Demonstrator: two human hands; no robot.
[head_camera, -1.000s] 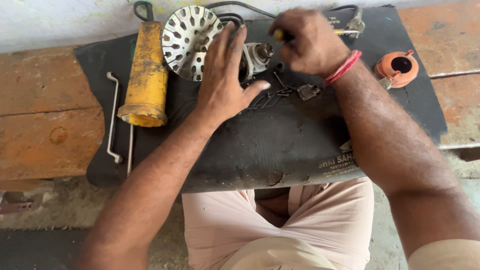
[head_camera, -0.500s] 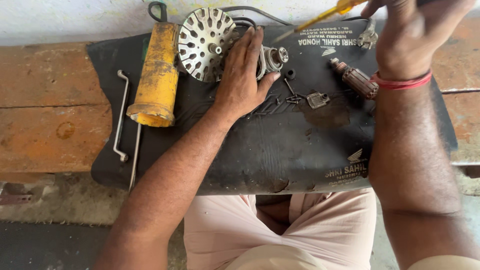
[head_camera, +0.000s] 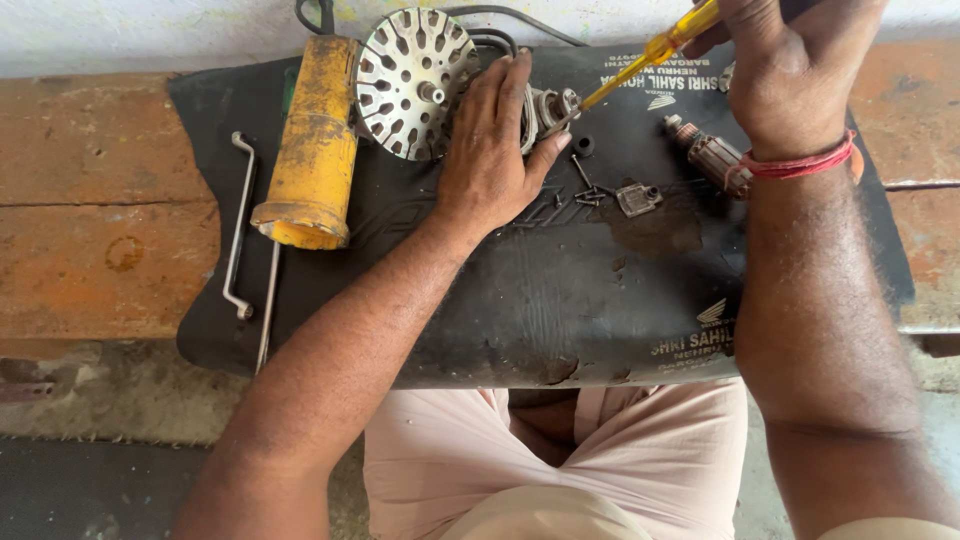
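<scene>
My left hand (head_camera: 492, 150) rests palm down on the black mat (head_camera: 560, 300), holding a small metal gear head part (head_camera: 548, 108) between thumb and fingers. Just left of it lies a round perforated metal disc (head_camera: 412, 82). My right hand (head_camera: 790, 70) grips a yellow-handled screwdriver (head_camera: 650, 55), whose tip touches the metal part. A few loose screws (head_camera: 588, 190) and a small grey block (head_camera: 638, 198) lie below the part.
A yellow tool body (head_camera: 312, 145) lies on the mat's left side beside a bent metal rod (head_camera: 238, 225). A motor armature (head_camera: 708, 158) sits near my right wrist. The mat covers a worn wooden bench (head_camera: 95, 230). A black cable (head_camera: 520, 20) runs along the wall.
My right hand lifted off the metal part, rose to the upper right, and now brings the screwdriver tip down to the part. The left hand stayed pressed in place.
</scene>
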